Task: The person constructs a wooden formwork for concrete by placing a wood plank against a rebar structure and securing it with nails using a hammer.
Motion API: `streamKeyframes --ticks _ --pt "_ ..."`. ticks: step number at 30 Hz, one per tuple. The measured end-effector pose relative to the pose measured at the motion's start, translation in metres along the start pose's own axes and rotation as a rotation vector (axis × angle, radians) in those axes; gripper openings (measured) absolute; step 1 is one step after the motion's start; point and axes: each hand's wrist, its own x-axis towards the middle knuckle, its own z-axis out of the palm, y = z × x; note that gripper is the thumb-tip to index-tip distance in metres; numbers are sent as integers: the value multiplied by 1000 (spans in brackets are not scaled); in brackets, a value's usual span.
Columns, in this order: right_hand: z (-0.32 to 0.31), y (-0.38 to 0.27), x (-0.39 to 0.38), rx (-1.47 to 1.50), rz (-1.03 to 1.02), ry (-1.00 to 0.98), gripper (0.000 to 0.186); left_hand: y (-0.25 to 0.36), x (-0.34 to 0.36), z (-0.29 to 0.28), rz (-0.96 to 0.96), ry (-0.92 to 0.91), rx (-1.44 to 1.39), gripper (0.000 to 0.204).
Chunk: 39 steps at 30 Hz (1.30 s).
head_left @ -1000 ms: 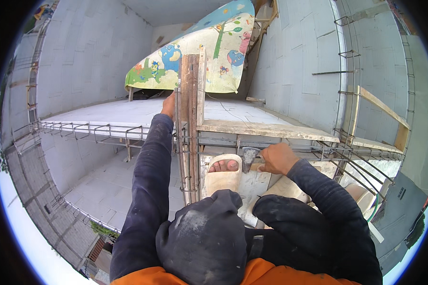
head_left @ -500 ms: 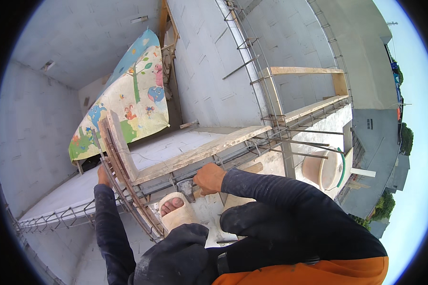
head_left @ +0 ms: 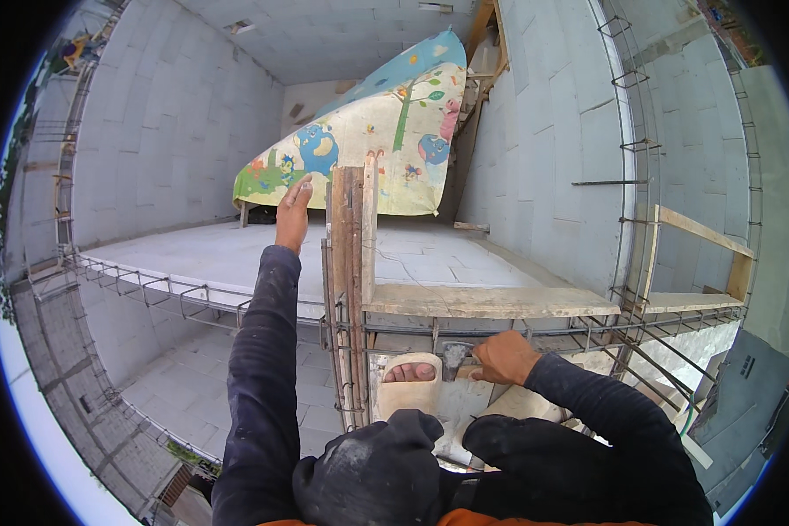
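My left hand [head_left: 294, 219] reaches out beside the upright wooden boards [head_left: 348, 237], its fingers extended and nothing seen in them. A narrow gap shows between hand and boards. Closed around the handle of a hammer [head_left: 454, 358], my right hand [head_left: 506, 358] is low over the beam; the tool's grey metal head points left, next to my sandalled foot [head_left: 409, 386]. Most of the handle is hidden by the hand. A long flat plank [head_left: 491, 301] runs just beyond the hammer, along the steel reinforcing bars [head_left: 552, 327], and meets the uprights at its left end.
Beyond the plank lies a pale block surface [head_left: 465, 254]. A printed cartoon sheet [head_left: 386, 131] hangs behind it. At left, a rebar cage [head_left: 175, 294] borders a deep drop to a lower floor [head_left: 202, 386]. A wooden frame [head_left: 741, 272] and protruding bars stand at right.
My view has swung to the left and levelled. My left hand has come up from low behind the boards to beside their upper part. The right hand keeps its hold on the hammer.
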Motion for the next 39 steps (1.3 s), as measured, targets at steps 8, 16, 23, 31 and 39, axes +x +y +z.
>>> streamKeyframes --ticks 8,16,23,31,39 --pt "12 21 3 73 -77 38 41 71 83 62 124 -481 279 64" --pt "25 28 -11 151 -31 99 39 66 112 113 -166 -820 631 69" --pt "14 21 -3 163 -26 76 39 49 123 88 -120 -805 689 71" --pt "15 27 -11 132 56 22 42 103 89 131 -68 -805 820 82" --pt "8 15 3 51 10 -9 44 84 100 101 -115 -804 809 82"
